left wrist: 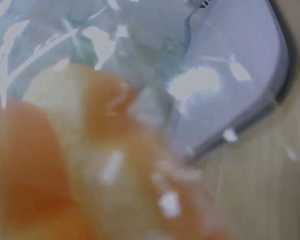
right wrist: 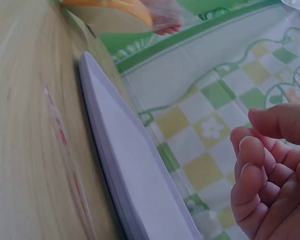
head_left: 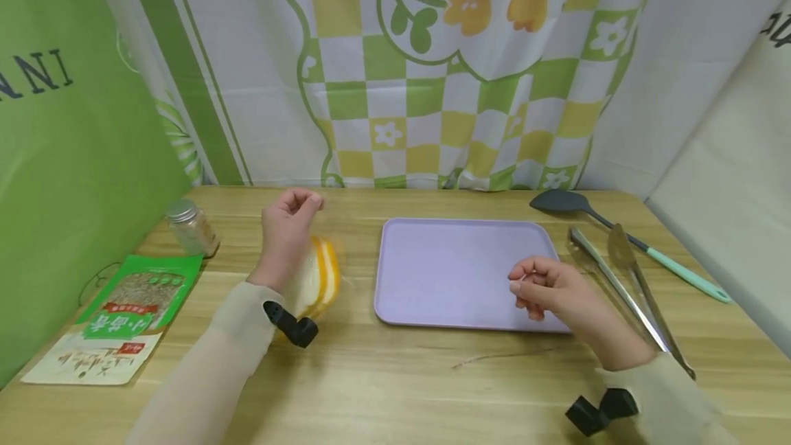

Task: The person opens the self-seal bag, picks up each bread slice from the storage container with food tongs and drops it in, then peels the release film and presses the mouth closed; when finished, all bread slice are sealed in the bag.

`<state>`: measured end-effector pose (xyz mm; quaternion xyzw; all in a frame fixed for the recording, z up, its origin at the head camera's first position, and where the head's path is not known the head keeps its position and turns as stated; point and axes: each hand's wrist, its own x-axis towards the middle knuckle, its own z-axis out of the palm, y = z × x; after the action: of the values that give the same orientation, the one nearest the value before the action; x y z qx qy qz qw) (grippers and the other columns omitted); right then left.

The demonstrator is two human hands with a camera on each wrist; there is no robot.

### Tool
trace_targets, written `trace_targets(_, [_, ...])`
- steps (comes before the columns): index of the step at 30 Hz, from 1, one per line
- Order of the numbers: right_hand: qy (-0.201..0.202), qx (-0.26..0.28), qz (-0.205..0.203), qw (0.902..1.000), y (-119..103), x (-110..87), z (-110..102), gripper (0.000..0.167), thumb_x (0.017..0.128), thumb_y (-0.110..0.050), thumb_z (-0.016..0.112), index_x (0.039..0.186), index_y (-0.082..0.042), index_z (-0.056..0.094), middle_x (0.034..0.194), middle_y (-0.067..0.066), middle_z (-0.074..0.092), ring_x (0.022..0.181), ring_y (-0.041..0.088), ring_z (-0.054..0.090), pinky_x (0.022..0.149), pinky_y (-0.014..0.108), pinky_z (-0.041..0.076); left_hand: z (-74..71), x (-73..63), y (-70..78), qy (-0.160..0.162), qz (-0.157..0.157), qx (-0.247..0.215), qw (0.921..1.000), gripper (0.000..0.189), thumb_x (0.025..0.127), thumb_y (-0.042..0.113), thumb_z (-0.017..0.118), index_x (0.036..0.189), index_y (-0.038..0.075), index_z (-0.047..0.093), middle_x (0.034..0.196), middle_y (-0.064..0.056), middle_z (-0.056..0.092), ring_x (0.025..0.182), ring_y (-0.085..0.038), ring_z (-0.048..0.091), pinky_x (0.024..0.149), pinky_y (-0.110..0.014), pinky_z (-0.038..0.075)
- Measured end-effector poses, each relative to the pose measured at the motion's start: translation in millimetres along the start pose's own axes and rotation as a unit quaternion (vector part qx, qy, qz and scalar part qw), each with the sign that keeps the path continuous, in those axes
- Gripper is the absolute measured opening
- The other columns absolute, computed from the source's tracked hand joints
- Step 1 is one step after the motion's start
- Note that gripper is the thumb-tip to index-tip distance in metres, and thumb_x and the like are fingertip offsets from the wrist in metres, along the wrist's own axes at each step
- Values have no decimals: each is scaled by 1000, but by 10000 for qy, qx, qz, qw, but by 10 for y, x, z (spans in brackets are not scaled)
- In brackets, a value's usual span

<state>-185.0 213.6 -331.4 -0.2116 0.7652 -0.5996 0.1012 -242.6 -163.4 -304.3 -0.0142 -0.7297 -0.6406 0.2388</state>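
Observation:
My left hand (head_left: 286,235) is raised over the table left of the lilac tray (head_left: 457,273), thumb and fingers pinching the top of a clear plastic bag. Inside the bag are cream-coloured slices with orange-yellow edges (head_left: 327,277), partly hidden behind the wrist. The left wrist view shows the orange and cream slices (left wrist: 75,165) blurred through shiny film. Above the tray's right side hovers my right hand (head_left: 546,290), fingers loosely curled, with nothing visible in them. A thin clear strip with red marks (right wrist: 62,132) lies on the table in front of the tray.
On the left are a green and white seasoning packet (head_left: 126,318) and a metal-lidded jar (head_left: 193,226). Metal tongs (head_left: 624,294) and a dark spatula with a mint handle (head_left: 562,202) lie on the right. A patterned curtain (head_left: 426,88) hangs behind the table.

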Motion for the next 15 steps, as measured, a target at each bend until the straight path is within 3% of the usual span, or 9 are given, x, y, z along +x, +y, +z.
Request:
trace_targets(6, [-186, 161, 7, 9997, -12, 103, 164, 5, 92, -8, 56, 96, -8, 53, 68, 0, 59, 53, 8, 50, 50, 26, 46, 44, -27, 168, 515, 420, -355, 9972, 14, 88, 5, 60, 74, 7, 59, 68, 9, 59, 68, -12, 54, 66, -19, 45])
trace_targets(15, [-96, 128, 192, 9997, -53, 162, 260, 15, 91, -11, 58, 99, -2, 50, 70, 3, 59, 55, 11, 51, 52, 28, 47, 52, -99, 439, 831, 814, -123, 9931, 14, 88, 7, 59, 74, 5, 59, 68, 9, 56, 60, -8, 45, 56, -17, 39])
